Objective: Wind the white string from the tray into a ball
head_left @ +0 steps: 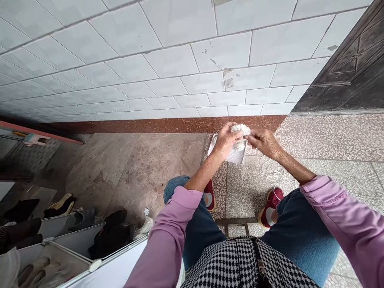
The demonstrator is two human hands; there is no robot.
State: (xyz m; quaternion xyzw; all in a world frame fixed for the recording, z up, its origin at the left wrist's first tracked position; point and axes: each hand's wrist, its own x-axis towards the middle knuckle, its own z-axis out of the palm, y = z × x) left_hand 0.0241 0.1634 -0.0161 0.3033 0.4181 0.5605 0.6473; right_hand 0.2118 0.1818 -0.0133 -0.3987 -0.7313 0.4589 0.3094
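My left hand [225,140] is closed around a ridged white bundle of wound cord [241,129]. My right hand [265,143] pinches at the right end of this bundle, fingertips pressed together; whether it grips a strand or the bundle itself is too small to make out. Just below sits a shallow white box [237,158], partly hidden by my left hand and wrist. A second, rounder white wound piece [239,145] shows over the box, beneath the bundle. Loose white cord [270,170] lies in loops on the floor under my right forearm.
A tiled wall [168,60] rises in front, with a dark door [354,68] at right. My feet in red shoes [271,204] stand either side of a metal bar [237,222]. At lower left is a white rack [75,236] holding shoes.
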